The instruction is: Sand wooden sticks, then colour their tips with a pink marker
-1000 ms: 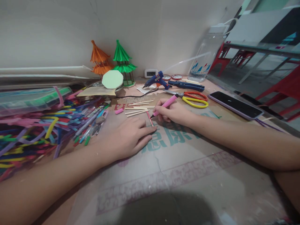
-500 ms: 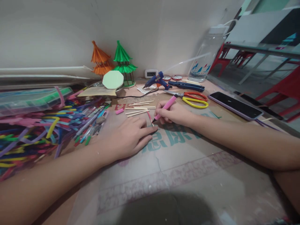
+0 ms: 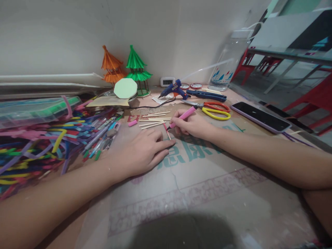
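Note:
My right hand [image 3: 190, 123] is closed around a pink marker [image 3: 187, 113]. The marker's tip rests on a thin wooden stick [image 3: 167, 132], whose upper part is coloured red. Palm down on the sheet lies my left hand [image 3: 149, 149], fingers stretched out, with its index fingertip at the stick's lower end. Several bare wooden sticks [image 3: 155, 120] lie just beyond both hands. To their left is the pink marker cap [image 3: 132, 123].
Pipe cleaners [image 3: 28, 152] and pens [image 3: 102, 136] crowd the left. Behind stand orange [image 3: 111, 64] and green [image 3: 136, 65] pagoda models. A glue gun [image 3: 174, 90], pliers [image 3: 206, 94], scissors [image 3: 214, 110], a phone [image 3: 260, 117] and a bottle [image 3: 223, 65] stretch across the back and right.
The marker's tip has shifted slightly up and left along the stick, with my right hand moving a little. My left hand stays where it was.

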